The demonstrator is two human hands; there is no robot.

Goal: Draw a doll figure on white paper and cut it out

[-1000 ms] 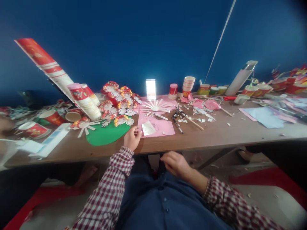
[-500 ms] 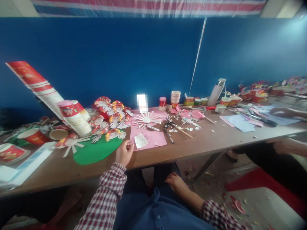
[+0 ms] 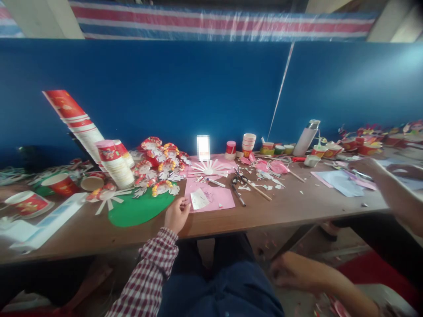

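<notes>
My left hand (image 3: 177, 214) rests at the table's front edge, fingers curled, beside the lower left corner of a pink sheet (image 3: 220, 199); whether it holds anything is too small to tell. My right hand (image 3: 284, 269) hangs below the table edge, right of my lap, blurred. On the pink sheet lies a small white paper (image 3: 199, 199). Behind it a white cup cut into spread strips (image 3: 209, 167) lies flat. Black scissors (image 3: 239, 177), a pen (image 3: 238, 195) and a wooden stick (image 3: 259, 192) are right of the sheet. A green sheet (image 3: 140, 210) lies to the left.
Stacked paper cups (image 3: 117, 165) lean at the left, near decorated cut cups (image 3: 160, 163). A bottle (image 3: 306, 138) stands at the back right. Another person's hands (image 3: 366, 169) are over papers at the right. Pink and white scraps (image 3: 279, 166) litter the table (image 3: 297, 207).
My right hand has moved off my lap to the right. The view has shifted, and a co-worker's forearm now reaches farther over the table at the right. My left hand stays by the pink sheet.
</notes>
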